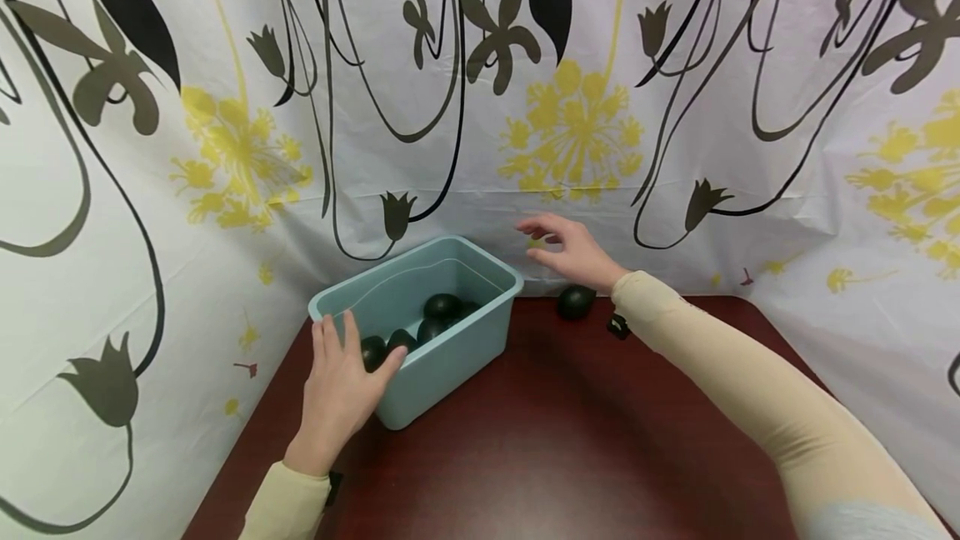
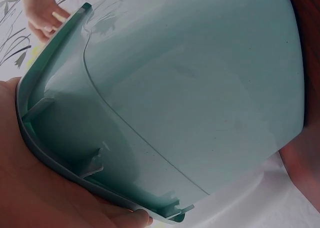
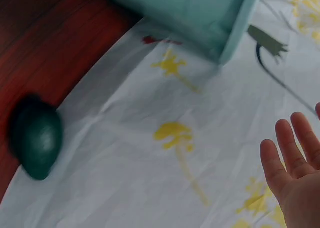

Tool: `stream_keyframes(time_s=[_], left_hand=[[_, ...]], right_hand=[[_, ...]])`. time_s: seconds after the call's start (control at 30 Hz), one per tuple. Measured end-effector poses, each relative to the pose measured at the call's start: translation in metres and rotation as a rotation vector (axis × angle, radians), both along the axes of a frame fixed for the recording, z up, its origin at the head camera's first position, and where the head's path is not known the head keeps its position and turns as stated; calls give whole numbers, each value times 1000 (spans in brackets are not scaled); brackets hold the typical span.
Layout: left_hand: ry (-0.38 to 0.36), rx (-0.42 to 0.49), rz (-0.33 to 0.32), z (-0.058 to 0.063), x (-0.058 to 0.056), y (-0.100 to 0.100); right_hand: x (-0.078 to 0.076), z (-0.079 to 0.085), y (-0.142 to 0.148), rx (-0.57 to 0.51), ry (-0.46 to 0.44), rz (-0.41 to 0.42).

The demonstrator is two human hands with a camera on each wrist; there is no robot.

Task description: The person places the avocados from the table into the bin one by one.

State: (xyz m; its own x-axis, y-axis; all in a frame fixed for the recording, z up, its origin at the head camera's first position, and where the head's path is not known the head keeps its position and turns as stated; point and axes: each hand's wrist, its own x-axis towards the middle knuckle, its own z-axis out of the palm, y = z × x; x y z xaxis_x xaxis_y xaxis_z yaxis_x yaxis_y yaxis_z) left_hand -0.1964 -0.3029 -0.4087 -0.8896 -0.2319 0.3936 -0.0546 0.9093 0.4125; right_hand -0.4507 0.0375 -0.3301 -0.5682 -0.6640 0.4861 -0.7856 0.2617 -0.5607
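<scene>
A light blue-green plastic bin [image 1: 457, 365] stands at the back left of the table, with several dark green avocados [image 1: 442, 307] inside. My left hand [image 1: 341, 386] rests across the bin's near left corner, its fingers spread over the rim. Seen from the left wrist, that hand [image 2: 55, 193] touches the rim along the bin's outer side. My right hand [image 1: 570, 252] is raised right of the bin, fingers loosely bent and holding nothing. Below it, one avocado [image 1: 576, 302] lies on the table's back edge; the right wrist view shows this avocado [image 3: 42, 138] beside the cloth.
The dark red table [image 1: 525, 457] extends in front of the bin and to its right. A white cloth with printed flowers [image 1: 480, 148] hangs behind the table and along both sides, close to the bin's back.
</scene>
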Motion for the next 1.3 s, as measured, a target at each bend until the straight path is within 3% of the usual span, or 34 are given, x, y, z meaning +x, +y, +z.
stream_keyframes(time_s=[0.43, 0.8, 1.0, 1.3], left_hand=[[15, -1, 5, 0, -1, -1], [-8, 5, 15, -1, -2, -1], [-13, 9, 19, -2, -1, 0], [-20, 9, 22, -1, -1, -1]], right_hand=[[-38, -26, 36, 119, -96, -101], [-56, -60, 54, 306, -100, -170], [-65, -77, 60, 329, -149, -178], [-75, -109, 72, 429, -101, -197]])
